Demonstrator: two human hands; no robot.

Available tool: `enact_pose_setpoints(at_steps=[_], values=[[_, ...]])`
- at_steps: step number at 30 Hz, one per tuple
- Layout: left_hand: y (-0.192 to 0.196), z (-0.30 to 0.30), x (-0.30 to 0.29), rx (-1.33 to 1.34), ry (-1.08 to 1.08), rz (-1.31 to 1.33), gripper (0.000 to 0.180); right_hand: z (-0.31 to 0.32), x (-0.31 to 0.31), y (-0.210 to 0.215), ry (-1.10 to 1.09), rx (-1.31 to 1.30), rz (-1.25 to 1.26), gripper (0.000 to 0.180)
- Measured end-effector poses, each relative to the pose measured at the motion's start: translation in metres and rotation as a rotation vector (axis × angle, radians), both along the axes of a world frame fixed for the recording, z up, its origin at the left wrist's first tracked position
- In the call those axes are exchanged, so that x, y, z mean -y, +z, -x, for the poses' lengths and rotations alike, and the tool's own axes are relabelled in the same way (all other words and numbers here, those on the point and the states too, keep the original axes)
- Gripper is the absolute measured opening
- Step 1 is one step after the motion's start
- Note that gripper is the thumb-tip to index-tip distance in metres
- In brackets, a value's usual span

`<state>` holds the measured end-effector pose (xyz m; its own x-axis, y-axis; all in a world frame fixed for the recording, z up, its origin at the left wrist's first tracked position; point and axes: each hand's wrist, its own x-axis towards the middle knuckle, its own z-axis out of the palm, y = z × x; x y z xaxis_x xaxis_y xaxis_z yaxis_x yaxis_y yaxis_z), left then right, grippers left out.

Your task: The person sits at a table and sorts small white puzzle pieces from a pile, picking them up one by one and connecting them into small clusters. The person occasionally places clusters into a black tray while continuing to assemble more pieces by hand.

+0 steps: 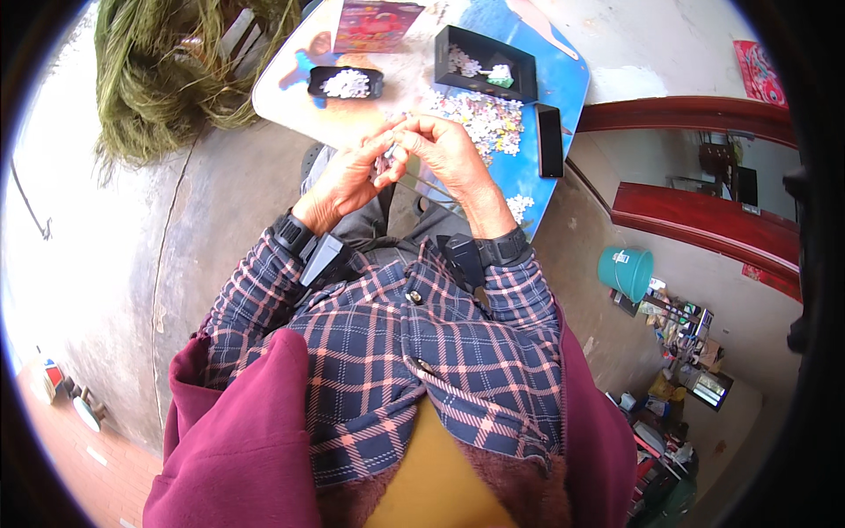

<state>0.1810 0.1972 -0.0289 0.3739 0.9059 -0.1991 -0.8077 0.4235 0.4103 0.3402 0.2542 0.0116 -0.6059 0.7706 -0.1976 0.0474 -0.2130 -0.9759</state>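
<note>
Head view, only one here: L hand [348, 180] & R hand [451, 158] meet over the near edge of the table [565, 88], fingertips together or v. close, approx. mid-view. Held bits [385, 162], small, pale/pinkish, prob. jigsaw pcs, sit in L hand's curled fingers, just below where the tips meet, so L is the hand nearest them; R comes in from the right w/ thumb & index pointing at that same spot. Long axis of the bits: can't tell, too small & part hidden by fingers. Main pile [486, 125] of loose pcs lies beyond & to the right of R hand, R clearly nearer, spread btwn it and the black box [519, 91]. Tray [378, 86], small, black, w/ white pcs in it, lies beyond the hands, a bit left, long axis roughly L–R across the table; L hand's side is nearer. Phone [550, 141] is right of the pile, long axis pointing away from the person; a few stray pcs [520, 208] lie nearer, by the table's right edge. Grip: L fingers curled in, closed round the bits, no wide gap; R thumb & index drawn to a narrow pinch, other fingers bent, but can't tell if it's closed on a pc or just touching L's tips.
</note>
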Motion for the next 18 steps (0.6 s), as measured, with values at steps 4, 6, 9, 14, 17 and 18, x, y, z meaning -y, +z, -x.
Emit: enact_pose_setpoints(at_steps=[4,6,9,14,17,18], values=[[-0.007,-0.007,-0.001,-0.013,0.011,0.045,0.041,-0.025,-0.016,-0.008,-0.154,0.033,-0.023,0.016],[-0.012,0.0,-0.003,-0.044,0.004,0.015,0.036,-0.049,-0.046,-0.007,-0.36,0.081,-0.145,0.016],[-0.019,0.003,-0.002,0.007,0.022,0.043,0.03,-0.085,-0.103,-0.012,-0.668,0.206,-0.328,0.018],[-0.022,0.006,0.0,0.051,0.049,0.037,0.03,-0.136,-0.155,-0.034,-0.927,0.744,-0.607,0.019],[-0.022,0.008,0.001,0.054,0.066,0.069,0.03,-0.145,-0.154,-0.041,-0.902,0.729,-0.636,0.019],[-0.022,0.008,0.0,0.049,0.061,0.097,0.031,-0.145,-0.15,-0.041,-0.928,0.677,-0.646,0.019]])
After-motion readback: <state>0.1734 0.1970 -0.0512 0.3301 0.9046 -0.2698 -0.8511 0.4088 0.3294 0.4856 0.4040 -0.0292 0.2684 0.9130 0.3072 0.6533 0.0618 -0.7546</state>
